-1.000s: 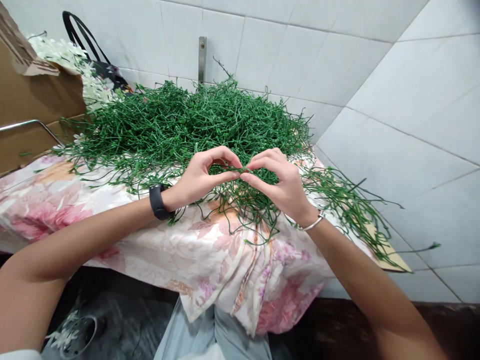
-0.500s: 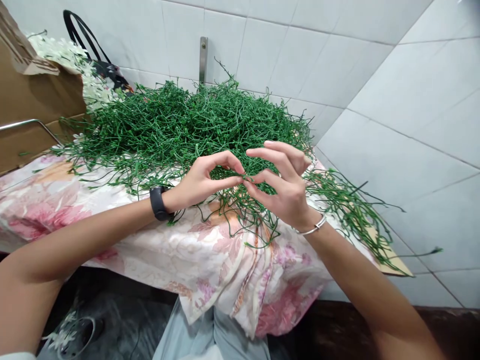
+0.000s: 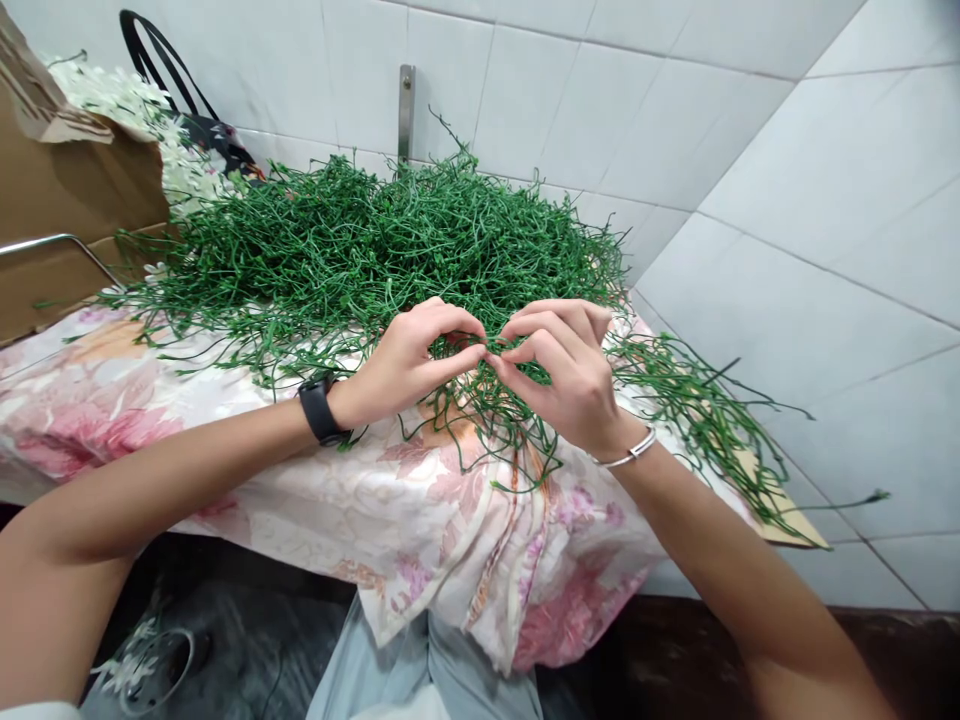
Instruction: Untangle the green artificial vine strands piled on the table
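A large heap of thin green artificial stems (image 3: 360,240) covers the back of the cloth-covered table. In front of it, my left hand (image 3: 420,355), with a dark band on the wrist, pinches a green stem between thumb and forefinger. My right hand (image 3: 566,365), wearing a silver bangle, meets it fingertip to fingertip, its thumb and forefinger closed on the same small piece. The fingers hide most of that piece. Loose stems (image 3: 510,440) lie below both hands on the floral cloth (image 3: 300,510).
White artificial flowers (image 3: 180,165) and a cardboard box (image 3: 82,200) stand at the left, near a dark bag with black handles (image 3: 161,60). More green stems (image 3: 697,400) lie on a cardboard sheet (image 3: 795,525) at right. A tiled wall (image 3: 825,250) rises behind. White flowers sit in a pot (image 3: 187,665) below.
My right hand's raised fingers have curled down toward the thumb. Both hands stay at nearly the same place, fingertips still together. The view has shifted very slightly.
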The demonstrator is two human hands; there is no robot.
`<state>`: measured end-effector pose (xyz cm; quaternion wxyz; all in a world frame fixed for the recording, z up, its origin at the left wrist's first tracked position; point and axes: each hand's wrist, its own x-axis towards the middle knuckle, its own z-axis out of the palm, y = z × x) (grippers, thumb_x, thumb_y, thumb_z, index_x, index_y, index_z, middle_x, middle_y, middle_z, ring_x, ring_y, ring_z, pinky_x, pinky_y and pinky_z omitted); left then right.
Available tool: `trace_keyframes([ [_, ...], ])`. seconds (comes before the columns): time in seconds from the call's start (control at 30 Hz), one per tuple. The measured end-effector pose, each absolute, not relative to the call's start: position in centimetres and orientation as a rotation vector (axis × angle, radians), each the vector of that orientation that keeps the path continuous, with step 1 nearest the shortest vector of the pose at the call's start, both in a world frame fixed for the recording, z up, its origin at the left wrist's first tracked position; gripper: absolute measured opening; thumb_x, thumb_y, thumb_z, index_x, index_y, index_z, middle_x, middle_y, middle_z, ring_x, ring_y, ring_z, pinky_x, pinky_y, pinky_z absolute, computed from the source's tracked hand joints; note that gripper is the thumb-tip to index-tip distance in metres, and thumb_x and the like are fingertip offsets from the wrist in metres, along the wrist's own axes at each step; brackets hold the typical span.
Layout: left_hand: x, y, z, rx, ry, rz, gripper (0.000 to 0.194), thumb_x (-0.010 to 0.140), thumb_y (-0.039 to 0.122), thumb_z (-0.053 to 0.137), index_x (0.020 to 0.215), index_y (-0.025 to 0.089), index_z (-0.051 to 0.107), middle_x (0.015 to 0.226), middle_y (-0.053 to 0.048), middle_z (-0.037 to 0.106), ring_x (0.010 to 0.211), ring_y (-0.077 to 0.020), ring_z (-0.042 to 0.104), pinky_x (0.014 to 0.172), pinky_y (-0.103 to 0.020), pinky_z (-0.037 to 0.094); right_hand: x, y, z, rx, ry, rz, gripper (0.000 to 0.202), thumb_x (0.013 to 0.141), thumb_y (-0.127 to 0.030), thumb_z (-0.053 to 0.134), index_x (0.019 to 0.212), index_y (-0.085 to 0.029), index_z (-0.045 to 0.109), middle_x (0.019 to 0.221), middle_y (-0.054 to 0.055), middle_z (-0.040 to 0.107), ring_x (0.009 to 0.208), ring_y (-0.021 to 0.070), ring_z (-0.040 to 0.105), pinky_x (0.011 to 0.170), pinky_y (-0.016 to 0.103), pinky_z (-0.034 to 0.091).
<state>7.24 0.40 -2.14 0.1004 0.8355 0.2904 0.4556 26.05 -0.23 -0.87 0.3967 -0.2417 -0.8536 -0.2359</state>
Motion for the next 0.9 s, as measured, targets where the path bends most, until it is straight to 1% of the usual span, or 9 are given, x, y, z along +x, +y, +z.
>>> trace_keyframes([
  [0.13,7.2,0.2,-1.6,2.586,0.894,1.385,0.008,0.079,0.021,0.054,0.082,0.015,0.058,0.09,-0.005,0.057,0.089,-0.0146,0.048,0.081,-0.03,0.039,26.0,-0.1,-1.2,-0.605,-2.182,-0.353,0.013,0.077,-0.017,0.055,0.076,-0.02,0.043,0.078,0.002,0.058,0.079,0.0143,0.055,0.07,0.031,0.042],
  [0.23,7.0,0.2,-1.2,2.606,0.785,1.369,0.004,0.078,0.02,0.054,0.079,0.017,0.055,0.099,-0.005,0.056,0.096,-0.0154,0.047,0.087,-0.032,0.038,26.0,-0.2,-1.4,-0.552,-2.184,-0.254,0.015,0.078,-0.013,0.054,0.082,-0.02,0.042,0.081,0.002,0.056,0.076,0.0123,0.055,0.067,0.028,0.045],
  [0.4,7.0,0.2,-1.2,2.541,0.711,1.298,0.003,0.077,0.019,0.054,0.079,0.016,0.054,0.084,-0.003,0.06,0.083,-0.0134,0.051,0.078,-0.029,0.04,26.0,-0.8,-1.6,-0.574,-2.159,-0.11,0.018,0.079,-0.008,0.05,0.086,-0.021,0.041,0.081,0.002,0.054,0.075,0.012,0.055,0.066,0.028,0.046],
  [0.47,7.0,0.3,-1.4,2.532,0.744,1.325,0.005,0.078,0.02,0.053,0.08,0.016,0.055,0.081,-0.003,0.06,0.079,-0.0129,0.051,0.075,-0.028,0.04,25.8,-1.0,-1.7,-0.649,-2.116,0.106,0.015,0.08,-0.009,0.047,0.084,-0.022,0.039,0.079,0.0,0.052,0.068,0.0099,0.053,0.061,0.026,0.044],
  [0.57,7.0,0.4,-1.7,2.53,0.756,1.346,0.008,0.08,0.024,0.053,0.081,0.016,0.056,0.081,-0.003,0.061,0.078,-0.0132,0.051,0.074,-0.028,0.039,25.4,-1.1,-1.4,-0.718,-1.96,0.618,0.015,0.082,-0.012,0.045,0.081,-0.022,0.035,0.073,-0.003,0.047,0.055,0.0062,0.047,0.051,0.023,0.041],
  [0.63,7.0,0.5,-1.7,2.545,0.756,1.345,0.008,0.08,0.023,0.052,0.081,0.016,0.057,0.082,-0.003,0.062,0.08,-0.0137,0.051,0.076,-0.029,0.038,25.2,-1.1,-1.0,-0.712,-1.839,0.938,0.017,0.081,-0.012,0.046,0.08,-0.022,0.032,0.069,-0.005,0.044,0.05,0.0047,0.045,0.047,0.021,0.039],
  [0.7,7.0,0.5,-1.7,2.575,0.773,1.346,0.008,0.08,0.022,0.052,0.081,0.016,0.058,0.083,-0.003,0.063,0.082,-0.0144,0.052,0.077,-0.03,0.037,25.1,-1.0,-0.7,-0.696,-1.771,1.127,0.019,0.079,-0.012,0.047,0.078,-0.022,0.031,0.066,-0.006,0.044,0.048,0.0038,0.044,0.044,0.019,0.038],
  [0.8,7.0,0.4,-1.7,2.581,0.825,1.371,0.009,0.08,0.023,0.052,0.079,0.017,0.058,0.082,-0.003,0.064,0.08,-0.0145,0.052,0.077,-0.03,0.036,25.2,-0.9,-0.6,-0.723,-1.808,1.094,0.014,0.079,-0.015,0.05,0.08,-0.02,0.036,0.068,-0.005,0.048,0.051,0.0036,0.046,0.045,0.018,0.038],
  [0.9,7.0,0.5,-1.8,2.495,0.883,1.408,0.008,0.077,0.023,0.054,0.077,0.017,0.058,0.078,-0.001,0.063,0.075,-0.0134,0.052,0.074,-0.029,0.036,25.5,-0.9,-0.9,-0.784,-1.958,0.838,0.008,0.081,-0.02,0.05,0.087,-0.018,0.044,0.076,-0.001,0.053,0.058,0.0049,0.05,0.052,0.02,0.042],
])
